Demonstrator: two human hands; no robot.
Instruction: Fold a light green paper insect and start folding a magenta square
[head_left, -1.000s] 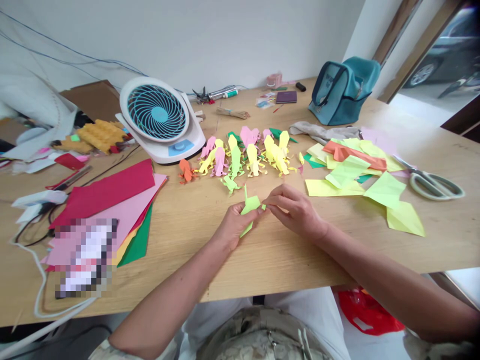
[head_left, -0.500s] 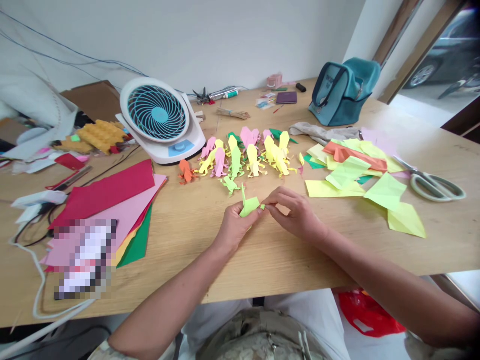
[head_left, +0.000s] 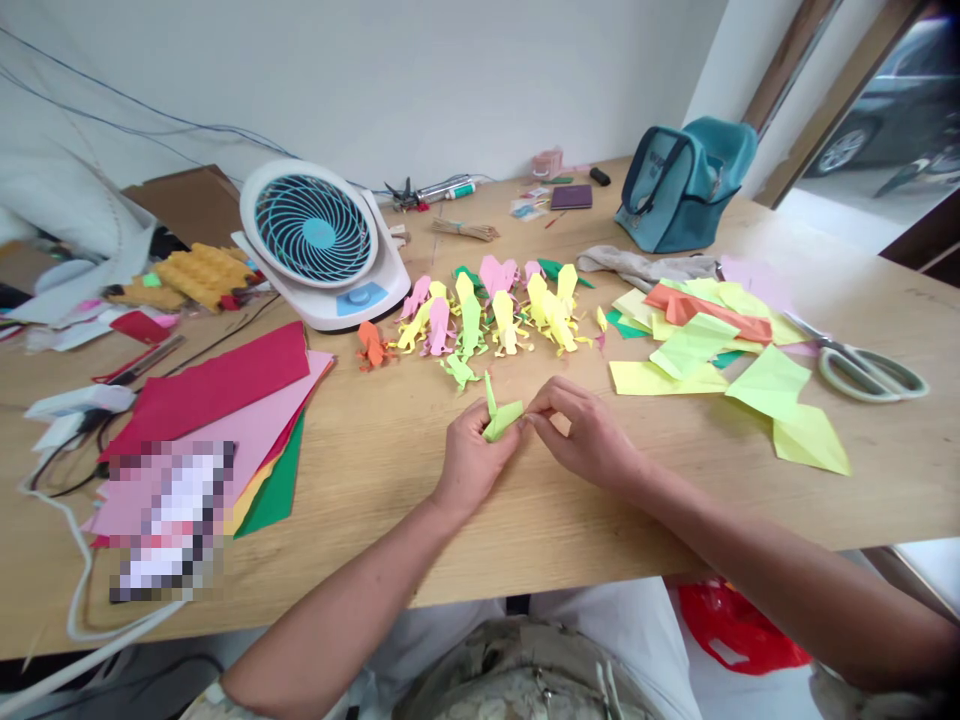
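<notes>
Left hand [head_left: 471, 450]: fingers closed around a light green folded paper [head_left: 504, 420], thumb laid along its near side; one narrow point of the paper stands up above the hand. Right hand [head_left: 589, 430]: thumb and forefinger pinched together at the paper's right end, close to the left thumb tip; how much paper lies between them is hidden. Paper is above the near half of the desk [head_left: 525, 540], in front of the rows of folded figures.

Nearest figure: small light green frog [head_left: 459, 372], just beyond the left hand. Orange frog [head_left: 371, 344] sits left of it, near the fan [head_left: 315, 240]. To the right: yellow strip [head_left: 664, 378], loose light green sheet [head_left: 769, 382], scissors [head_left: 874, 372] with blades pointing toward the paper pile. Crimson sheet [head_left: 217, 385] lies atop other colored sheets, left.
</notes>
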